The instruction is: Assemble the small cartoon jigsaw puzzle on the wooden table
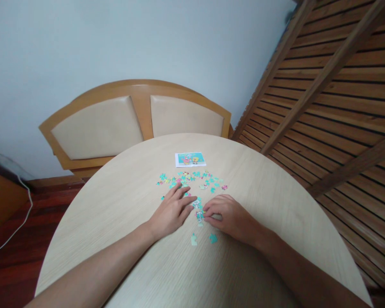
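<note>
My left hand (pixel 173 209) lies flat on the round wooden table (pixel 122 205), fingers stretched toward a small joined cluster of turquoise puzzle pieces (pixel 198 209). My right hand (pixel 227 216) rests beside it with its fingers curled and pressed onto the same cluster. Several loose puzzle pieces (pixel 192 179) are scattered just beyond both hands. Two single pieces (pixel 203 238) lie near my wrists. A small reference picture card (pixel 190 159) sits farther back on the table.
A wooden bench with two beige cushioned back panels (pixel 134 122) stands behind the table. A slatted wooden wall (pixel 340 107) runs along the right. A cable (pixel 19 214) trails on the red-brown floor at the left.
</note>
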The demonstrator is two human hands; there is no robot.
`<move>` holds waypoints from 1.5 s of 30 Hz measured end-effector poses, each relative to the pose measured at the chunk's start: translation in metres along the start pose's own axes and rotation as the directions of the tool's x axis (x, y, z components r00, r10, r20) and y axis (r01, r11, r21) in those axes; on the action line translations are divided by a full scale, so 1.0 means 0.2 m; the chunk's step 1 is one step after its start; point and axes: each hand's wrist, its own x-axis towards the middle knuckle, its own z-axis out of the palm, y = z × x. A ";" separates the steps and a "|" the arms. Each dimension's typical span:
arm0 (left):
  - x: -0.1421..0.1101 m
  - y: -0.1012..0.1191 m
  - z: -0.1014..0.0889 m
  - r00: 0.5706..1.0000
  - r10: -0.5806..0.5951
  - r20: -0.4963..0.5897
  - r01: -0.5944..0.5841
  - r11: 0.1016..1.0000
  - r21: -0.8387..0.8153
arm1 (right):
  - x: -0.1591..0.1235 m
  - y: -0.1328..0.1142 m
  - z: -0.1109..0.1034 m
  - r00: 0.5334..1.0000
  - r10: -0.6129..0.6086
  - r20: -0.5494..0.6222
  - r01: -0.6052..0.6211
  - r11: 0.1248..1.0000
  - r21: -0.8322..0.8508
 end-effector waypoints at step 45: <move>-0.06 -0.14 -0.09 0.973 -0.135 -0.189 0.162 0.977 0.140 | -0.07 0.18 -0.12 0.986 0.139 -0.096 -0.146 0.987 -0.074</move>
